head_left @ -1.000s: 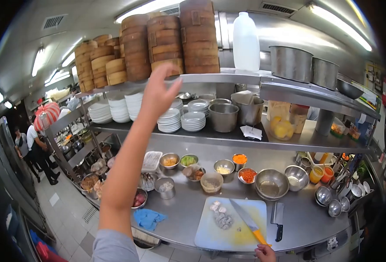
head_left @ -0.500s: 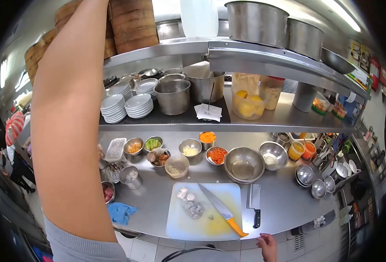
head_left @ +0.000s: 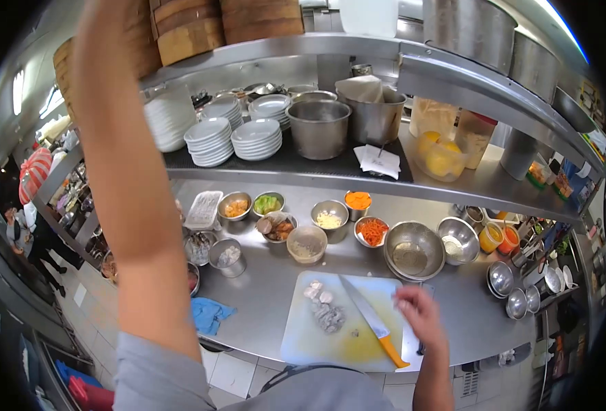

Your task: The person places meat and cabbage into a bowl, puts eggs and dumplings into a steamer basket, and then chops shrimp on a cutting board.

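Note:
My left arm reaches up past the upper shelf, with its hand beyond the top edge of the view. My right hand hovers above the right edge of the white cutting board, its fingers loosely bent and apart, with nothing seen in them. It hides most of the cleaver, leaving a bit of the black handle showing. A long knife with an orange handle lies diagonally on the board. Left of its blade are whitish pieces and a greyish, translucent heap.
Bowls of carrot strips, chopped greens and other food line the counter's back, beside a large steel bowl. A blue cloth lies left. Stacked plates and a pot stand on the shelf; bamboo steamers sit higher.
My right hand has moved up from below the counter's edge to over the cleaver. My left arm stays raised and leans further left. The view has shifted, so the counter sits further right.

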Available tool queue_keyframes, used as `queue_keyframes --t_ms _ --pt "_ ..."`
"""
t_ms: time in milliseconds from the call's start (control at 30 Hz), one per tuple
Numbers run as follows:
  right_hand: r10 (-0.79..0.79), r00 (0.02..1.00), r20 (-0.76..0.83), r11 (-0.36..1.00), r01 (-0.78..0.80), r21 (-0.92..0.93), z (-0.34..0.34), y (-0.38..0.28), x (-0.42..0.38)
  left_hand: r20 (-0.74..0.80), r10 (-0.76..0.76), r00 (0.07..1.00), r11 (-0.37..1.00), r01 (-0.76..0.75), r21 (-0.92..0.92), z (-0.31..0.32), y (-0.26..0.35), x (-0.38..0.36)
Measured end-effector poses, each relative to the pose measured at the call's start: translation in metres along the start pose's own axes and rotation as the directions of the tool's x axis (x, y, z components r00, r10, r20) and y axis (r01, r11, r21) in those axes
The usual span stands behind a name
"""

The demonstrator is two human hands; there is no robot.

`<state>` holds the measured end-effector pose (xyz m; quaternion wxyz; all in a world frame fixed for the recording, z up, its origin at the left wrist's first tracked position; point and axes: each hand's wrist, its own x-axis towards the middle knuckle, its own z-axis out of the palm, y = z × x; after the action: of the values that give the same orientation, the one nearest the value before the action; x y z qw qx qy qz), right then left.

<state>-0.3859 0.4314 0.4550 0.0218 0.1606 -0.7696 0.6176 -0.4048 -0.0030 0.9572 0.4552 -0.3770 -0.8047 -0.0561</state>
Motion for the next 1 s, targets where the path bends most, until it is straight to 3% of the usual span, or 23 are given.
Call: queue_keyframes --t_ms 67,100,133,167,200,233,267,333,400,467,533,600,667,700,767,800,867,933,967,1000 --pt "-0.238 0.971 0.029 0.966 0.240 -0.093 0.009 -0.060 0.046 -0.091 -0.376 0.922 0.927 0.372 -0.053 0.037 0.018 -0.087" --pt "-0.316 0.948 0.044 0.938 0.319 -0.135 0.016 -0.091 0.067 -0.107 -0.307 0.946 0.950 0.312 0.028 0.057 0.046 -0.139" --pt "-0.390 0.919 0.064 0.902 0.395 -0.175 0.024 -0.118 0.088 0.011 -0.472 0.882 0.850 0.458 -0.261 0.083 0.057 -0.205" --pt "-0.511 0.855 0.085 0.813 0.513 -0.275 0.032 -0.139 0.113 0.167 -0.433 0.886 0.869 0.459 -0.183 0.100 0.076 -0.243" --pt "-0.621 0.775 0.119 0.696 0.615 -0.370 0.039 -0.158 0.141 0.356 -0.521 0.776 0.740 0.618 -0.264 0.126 0.082 -0.298" --pt "-0.684 0.720 0.118 0.634 0.667 -0.393 0.049 -0.174 0.170 0.478 -0.516 0.710 0.695 0.674 -0.250 0.163 0.082 -0.356" --pt "-0.744 0.657 0.121 0.564 0.715 -0.412 0.057 -0.189 0.203 0.594 -0.598 0.538 0.521 0.824 -0.223 0.200 0.090 -0.418" --pt "-0.770 0.616 0.164 0.488 0.735 -0.470 0.073 -0.213 0.276 0.657 -0.591 0.469 0.462 0.864 -0.201 0.263 0.113 -0.531" --pt "-0.635 0.745 0.207 0.505 0.602 -0.618 0.088 -0.228 0.343 0.651 -0.633 0.419 0.407 0.895 -0.181 0.303 0.141 -0.617" --pt "-0.303 0.863 0.405 0.312 0.491 -0.813 0.096 -0.243 0.395 0.522 -0.659 0.541 0.553 0.819 -0.151 0.324 0.167 -0.663" --pt "0.050 0.892 0.449 0.194 0.432 -0.881 0.110 -0.246 0.416 0.526 -0.679 0.512 0.541 0.834 -0.113 0.336 0.185 -0.678" --pt "0.160 0.863 0.480 0.120 0.466 -0.877 0.121 -0.240 0.434 0.525 -0.696 0.491 0.534 0.842 -0.079 0.340 0.192 -0.672" --pt "0.231 0.892 0.388 -0.076 0.414 -0.907 0.135 -0.232 0.447 0.564 -0.754 0.337 0.263 0.941 -0.211 0.327 0.192 -0.655" --pt "0.238 0.891 0.386 -0.103 0.419 -0.902 0.139 -0.229 0.452 0.553 -0.770 0.319 0.249 0.948 -0.200 0.327 0.191 -0.663" --pt "0.234 0.897 0.375 -0.137 0.413 -0.901 0.142 -0.225 0.457 0.489 -0.780 0.391 0.353 0.920 -0.172 0.332 0.190 -0.685" --pt "0.217 0.905 0.367 -0.142 0.401 -0.905 0.141 -0.226 0.456 0.480 -0.791 0.379 0.343 0.925 -0.165 0.335 0.191 -0.694" --pt "0.164 0.908 0.385 0.064 0.379 -0.923 0.136 -0.230 0.453 0.481 -0.736 0.476 0.445 0.876 -0.185 0.338 0.189 -0.708" --pt "0.107 0.866 0.488 0.127 0.475 -0.871 0.111 -0.219 0.483 0.474 -0.732 0.489 0.467 0.867 -0.174 0.337 0.189 -0.712" --pt "0.000 0.891 0.454 0.188 0.446 -0.875 0.106 -0.212 0.484 0.476 -0.734 0.483 0.464 0.870 -0.168 0.334 0.189 -0.711" --pt "0.031 0.887 0.462 0.275 0.436 -0.857 0.101 -0.211 0.491 0.482 -0.734 0.478 0.460 0.873 -0.165 0.330 0.190 -0.710"
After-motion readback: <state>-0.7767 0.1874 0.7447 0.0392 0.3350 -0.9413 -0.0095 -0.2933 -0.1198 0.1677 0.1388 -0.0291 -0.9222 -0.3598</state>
